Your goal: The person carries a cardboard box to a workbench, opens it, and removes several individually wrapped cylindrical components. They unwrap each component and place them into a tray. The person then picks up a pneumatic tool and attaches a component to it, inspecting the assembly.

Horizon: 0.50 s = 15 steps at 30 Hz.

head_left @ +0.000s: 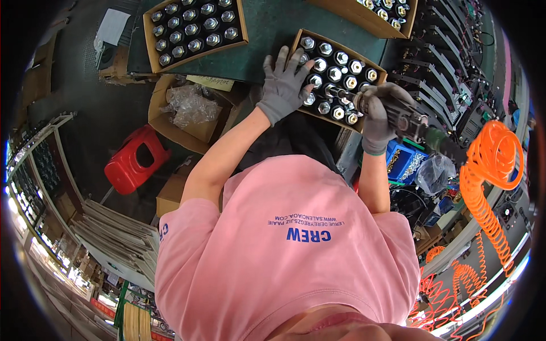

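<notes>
My left hand [282, 85], in a grey work glove, lies with fingers spread over the left edge of a cardboard box [380, 74]. Its fingertips are beside or touching the nearest of the metal-topped black fittings [334, 74], which stand upright in rows in the box. Some fittings show brass-coloured centres. My right hand [380, 116], also gloved, is wrapped around a pneumatic screwdriver [410, 126]. The tool lies nearly level, its tip pointing left over the fittings. Whether the tip touches one, I cannot tell.
More fittings fill boxes at the far left [245, 31] and far right [364, 23] of the green bench [273, 28]. An orange coiled hose [489, 165] hangs at the right, near blue bins [406, 162]. An open carton with plastic wrap [190, 111] and a red stool [122, 167] stand left.
</notes>
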### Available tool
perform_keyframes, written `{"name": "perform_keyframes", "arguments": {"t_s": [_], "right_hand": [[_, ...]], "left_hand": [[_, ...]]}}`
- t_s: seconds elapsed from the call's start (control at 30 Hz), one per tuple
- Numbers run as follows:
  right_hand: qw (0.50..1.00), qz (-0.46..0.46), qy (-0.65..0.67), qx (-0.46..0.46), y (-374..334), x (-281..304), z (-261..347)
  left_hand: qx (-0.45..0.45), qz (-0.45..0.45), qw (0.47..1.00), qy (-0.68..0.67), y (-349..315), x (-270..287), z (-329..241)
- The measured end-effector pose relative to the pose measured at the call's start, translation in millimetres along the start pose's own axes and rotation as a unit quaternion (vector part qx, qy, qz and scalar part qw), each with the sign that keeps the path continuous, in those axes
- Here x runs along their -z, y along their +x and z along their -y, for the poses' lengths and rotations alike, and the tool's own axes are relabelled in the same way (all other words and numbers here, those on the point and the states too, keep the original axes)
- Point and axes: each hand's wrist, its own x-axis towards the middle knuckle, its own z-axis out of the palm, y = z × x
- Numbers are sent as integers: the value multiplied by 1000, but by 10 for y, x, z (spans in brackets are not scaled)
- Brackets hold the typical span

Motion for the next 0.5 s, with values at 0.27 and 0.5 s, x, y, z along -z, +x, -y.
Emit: {"name": "perform_keyframes", "arguments": {"t_s": [0.27,0.5], "right_hand": [[975,-111,180,-67,254,284,199],[973,-95,206,-49,298,424,266]], "left_hand": [[-70,-138,958,-242,351,665,-543],[-153,48,943,-292,680,675,-752]]}}
